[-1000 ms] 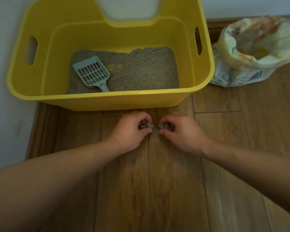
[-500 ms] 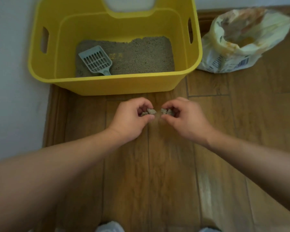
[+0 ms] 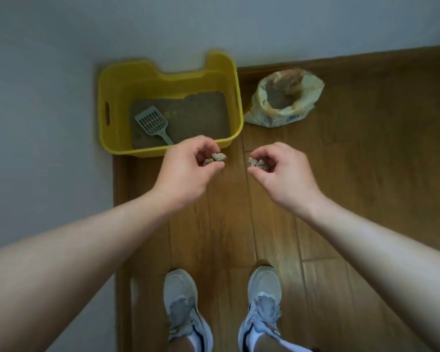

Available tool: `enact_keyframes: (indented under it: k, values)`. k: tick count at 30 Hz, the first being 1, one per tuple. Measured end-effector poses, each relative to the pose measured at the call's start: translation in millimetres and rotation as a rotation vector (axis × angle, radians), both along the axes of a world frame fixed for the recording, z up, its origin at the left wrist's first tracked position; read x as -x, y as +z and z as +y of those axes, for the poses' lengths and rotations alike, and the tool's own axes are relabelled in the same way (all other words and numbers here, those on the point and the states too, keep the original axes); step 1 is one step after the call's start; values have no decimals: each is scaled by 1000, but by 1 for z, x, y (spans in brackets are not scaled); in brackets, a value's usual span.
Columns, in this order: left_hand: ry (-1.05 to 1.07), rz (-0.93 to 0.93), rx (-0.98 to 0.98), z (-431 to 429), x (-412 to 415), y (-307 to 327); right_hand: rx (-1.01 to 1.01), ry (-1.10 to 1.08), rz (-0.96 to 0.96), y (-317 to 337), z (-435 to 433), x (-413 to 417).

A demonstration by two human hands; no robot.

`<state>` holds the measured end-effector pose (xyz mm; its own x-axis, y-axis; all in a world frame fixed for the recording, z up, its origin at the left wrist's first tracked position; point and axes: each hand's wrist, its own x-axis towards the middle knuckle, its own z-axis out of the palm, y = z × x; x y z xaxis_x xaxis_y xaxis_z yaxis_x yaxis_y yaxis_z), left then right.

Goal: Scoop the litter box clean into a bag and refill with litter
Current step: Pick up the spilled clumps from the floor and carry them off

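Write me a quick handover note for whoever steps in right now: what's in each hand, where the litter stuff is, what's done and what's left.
Left hand: pinching grey litter clumps, held above the floor by the box's front rim.
Right hand: pinching more clumps, held over the floor.
Yellow litter box: in the corner by the wall, a thin litter layer inside, grey scoop lying on it.
Open bag: on the floor to the right of the box, touching it.
Done: clumps are in hand.
Left: probably drop both handfuls in the bag, scoop out anything remaining, then refill the box with litter.
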<state>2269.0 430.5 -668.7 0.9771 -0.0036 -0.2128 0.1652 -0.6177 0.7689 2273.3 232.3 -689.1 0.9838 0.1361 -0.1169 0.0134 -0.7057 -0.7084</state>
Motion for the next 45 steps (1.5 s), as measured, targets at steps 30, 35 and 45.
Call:
enact_keyframes:
  k: [30, 35, 45]
  values:
    - [-287, -246, 67, -219, 4, 559, 6, -541, -211, 560, -216, 86]
    - [-384, -279, 88, -266, 40, 596, 20, -677, -258, 602, -241, 137]
    - [-807, -329, 130, -338, 133, 639, 122, -1113, -285, 642, -261, 292]
